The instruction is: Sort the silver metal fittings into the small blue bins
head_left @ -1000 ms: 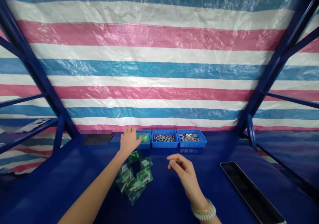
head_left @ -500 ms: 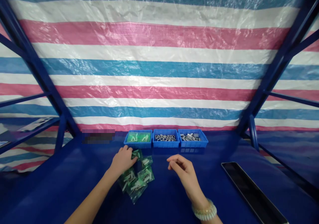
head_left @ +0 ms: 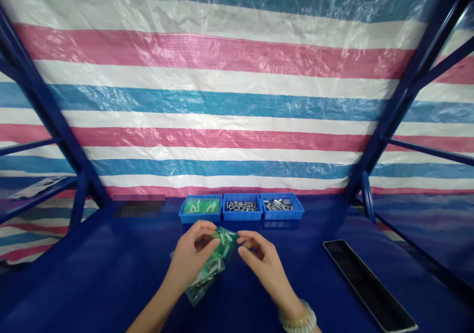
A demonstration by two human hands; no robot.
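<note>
Hands together at lower centre of the frame, a narrow gap between them. Left hand [head_left: 190, 256] half closed, fingers pinching the left edge of a green bag [head_left: 223, 239]. Right hand [head_left: 263, 264] curved, thumb and forefinger at the bag's right edge; contact looks light, and I cannot tell whether it grips. Bag sits between the hands, small pale pieces showing through the plastic. More bagged parts [head_left: 203, 283] trail toward lower centre, under and just past my left hand; cannot tell if they join the held bag. Holding from both sides likely steadies the bag and leaves its middle in view.

Three blue bins sit side by side at upper centre, just beyond the hands. Left bin [head_left: 200, 209]: pale green pieces. Middle bin [head_left: 241, 207]: short metal cylinders. Right bin [head_left: 277, 205]: longer metal pieces. Separate bins probably keep the kinds apart and within reach. Black tray [head_left: 366, 286] lies on the table [head_left: 92, 278] at lower right, well apart from the hands.
</note>
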